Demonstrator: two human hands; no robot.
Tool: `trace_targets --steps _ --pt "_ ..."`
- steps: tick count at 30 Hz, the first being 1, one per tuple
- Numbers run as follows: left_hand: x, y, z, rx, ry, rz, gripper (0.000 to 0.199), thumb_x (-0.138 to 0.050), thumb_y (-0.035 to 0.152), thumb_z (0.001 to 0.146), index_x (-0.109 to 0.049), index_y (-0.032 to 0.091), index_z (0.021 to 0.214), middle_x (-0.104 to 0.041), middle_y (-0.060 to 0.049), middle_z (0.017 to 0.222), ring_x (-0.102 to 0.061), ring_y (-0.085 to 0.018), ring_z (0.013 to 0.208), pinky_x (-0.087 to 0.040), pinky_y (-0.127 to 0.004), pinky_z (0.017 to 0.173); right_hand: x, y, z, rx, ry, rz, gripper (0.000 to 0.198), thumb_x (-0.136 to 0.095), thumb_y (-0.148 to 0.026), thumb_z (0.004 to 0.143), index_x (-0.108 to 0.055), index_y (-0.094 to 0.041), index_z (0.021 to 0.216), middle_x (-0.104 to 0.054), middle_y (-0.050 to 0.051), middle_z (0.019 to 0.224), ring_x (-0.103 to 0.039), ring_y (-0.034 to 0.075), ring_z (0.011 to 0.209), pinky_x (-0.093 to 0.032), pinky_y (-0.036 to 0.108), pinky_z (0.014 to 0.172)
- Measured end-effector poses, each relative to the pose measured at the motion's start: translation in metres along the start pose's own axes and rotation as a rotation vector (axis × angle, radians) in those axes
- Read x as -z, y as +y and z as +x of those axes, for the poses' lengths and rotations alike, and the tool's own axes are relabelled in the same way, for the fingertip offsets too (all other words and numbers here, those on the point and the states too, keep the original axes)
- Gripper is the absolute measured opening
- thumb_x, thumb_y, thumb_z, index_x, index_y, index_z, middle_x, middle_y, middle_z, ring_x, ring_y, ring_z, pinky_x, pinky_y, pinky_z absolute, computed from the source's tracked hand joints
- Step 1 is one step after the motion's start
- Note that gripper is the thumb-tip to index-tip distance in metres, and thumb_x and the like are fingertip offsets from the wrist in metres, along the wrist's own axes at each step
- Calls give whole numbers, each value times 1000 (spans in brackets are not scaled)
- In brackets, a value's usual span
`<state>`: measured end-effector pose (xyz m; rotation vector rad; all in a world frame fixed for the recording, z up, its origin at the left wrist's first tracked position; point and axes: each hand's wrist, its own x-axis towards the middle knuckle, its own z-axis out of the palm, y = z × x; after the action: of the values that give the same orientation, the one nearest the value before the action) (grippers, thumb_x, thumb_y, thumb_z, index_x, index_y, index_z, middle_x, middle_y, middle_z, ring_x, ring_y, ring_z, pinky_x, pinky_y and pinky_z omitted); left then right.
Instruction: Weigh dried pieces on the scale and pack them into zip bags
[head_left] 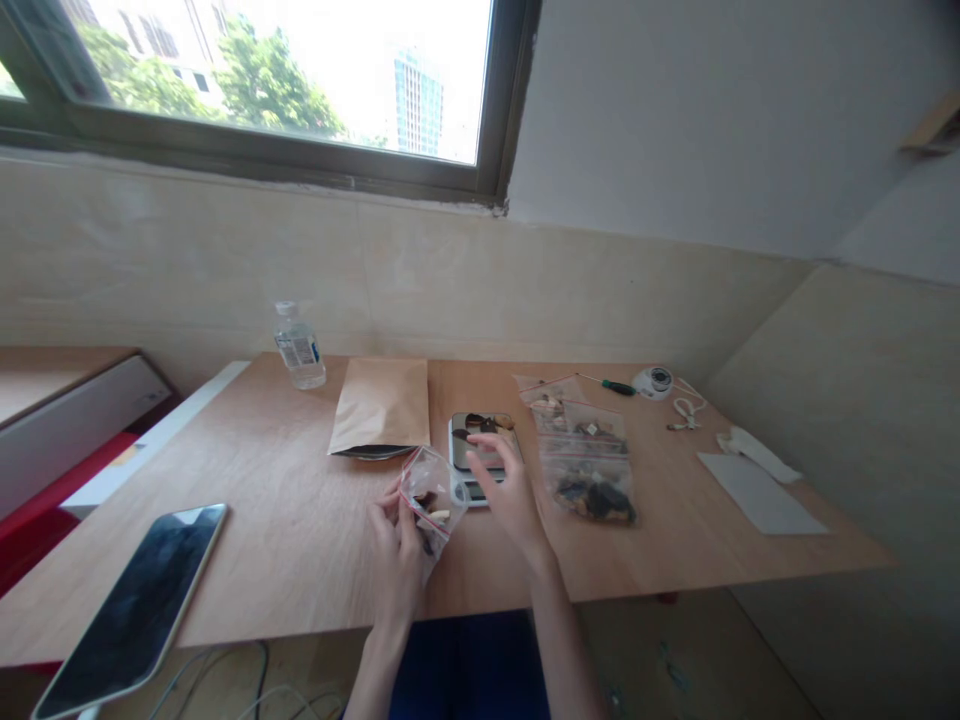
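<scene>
The left hand has thumb and fingers pinched on a clear zip bag, its mouth gaping toward the right hand, dark and pale dried pieces inside. The right hand is loosely spread, fingers well parted, over a kitchen scale just beyond and right of the left grip; I can't make out whether a fingertip touches it. More dried pieces lie on the scale's plate, past the right fingertips. Right of that hand I see filled clear bags overlapping, and farther out a screwdriver beside a small white camera. Beyond the left grip lies a brown pouch, with a bottle farther left; well left of that grip sits a dark-screened device
</scene>
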<state>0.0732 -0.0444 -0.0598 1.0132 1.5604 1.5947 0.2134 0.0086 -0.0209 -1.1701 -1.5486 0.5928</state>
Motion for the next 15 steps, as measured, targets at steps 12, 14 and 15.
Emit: trace_targets --steps 12,14,15 --pt "11 -1 6 52 17 -63 37 -47 50 84 -48 18 102 -59 -12 110 -62 -23 96 -51 -39 80 32 123 72 18 -191 -338 32 -54 -18 79 -62 -18 109 -63 11 113 -56 22 110 -40 40 99" --pt "11 1 6 57 15 -61 35 -47 50 85 -47 19 100 -58 -12 112 -62 -22 96 -51 -38 79 34 122 71 27 -148 -349 27 -53 -17 78 -65 -18 102 -65 11 106 -58 22 104 -41 41 96" --pt "11 2 5 62 10 -62 35 -47 50 85 -47 19 99 -58 -13 113 -62 -22 96 -51 -38 79 35 120 70 31 -132 -352 24 -53 -16 78 -66 -17 99 -66 11 103 -58 22 102 -41 40 95"
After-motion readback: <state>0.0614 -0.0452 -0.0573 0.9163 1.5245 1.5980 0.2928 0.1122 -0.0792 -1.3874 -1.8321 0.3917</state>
